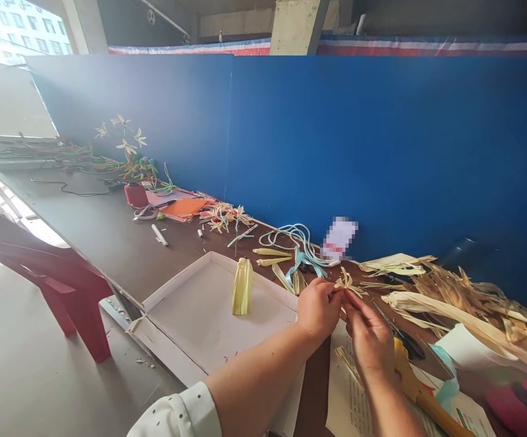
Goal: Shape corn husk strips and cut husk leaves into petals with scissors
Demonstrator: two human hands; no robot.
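My left hand (pixel 320 306) and my right hand (pixel 369 332) meet above the table, fingertips pinched together. Between them is a small pale flower of dried husk strips (pixel 348 283), its petals splayed out above the fingers and its base hidden by them. Left of my hands, a yellow-green husk piece (pixel 242 287) rests in an open white cardboard box (pixel 186 273), partly behind my left forearm. Dried corn husks (pixel 468 294) are heaped to the right. Close to my right forearm lies a yellow glue gun (pixel 422 394) on printed paper (pixel 348 400).
A white cup (pixel 470 347) lies tipped near the husks, beside dark-handled scissors (pixel 409 345). Pale blue cord (pixel 297 237) curls behind the box. Farther left stand a red thread spool (pixel 136 195) and finished flowers (pixel 127 145). A blue partition (pixel 359 139) borders the table; a red chair (pixel 63 279) stands left.
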